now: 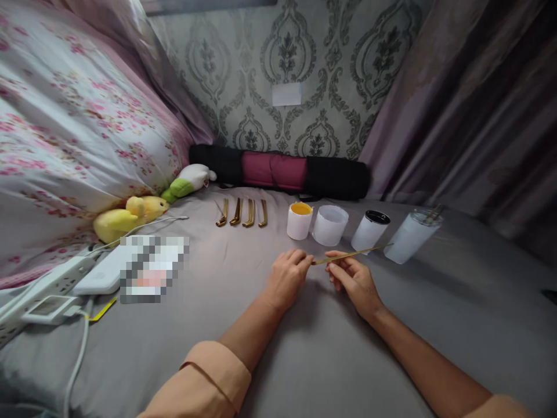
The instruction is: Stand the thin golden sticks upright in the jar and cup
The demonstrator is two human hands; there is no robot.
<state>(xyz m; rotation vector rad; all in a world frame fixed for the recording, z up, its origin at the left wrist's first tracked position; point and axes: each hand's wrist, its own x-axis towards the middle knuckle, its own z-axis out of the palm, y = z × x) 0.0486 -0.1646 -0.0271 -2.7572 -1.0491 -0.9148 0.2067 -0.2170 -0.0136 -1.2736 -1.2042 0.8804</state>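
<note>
Gold straw [350, 255] is pinched at its left end by the left hand [288, 277]. The right hand [354, 280] grips it just beside, over the grey bed [456, 302]. Four white cups [331, 225] stand just behind.

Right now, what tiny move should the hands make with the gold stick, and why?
Probably the right hand should lift the gold stick toward the tall cup: both hands pinch it, the left hand at its end, and its tip points there.
</note>
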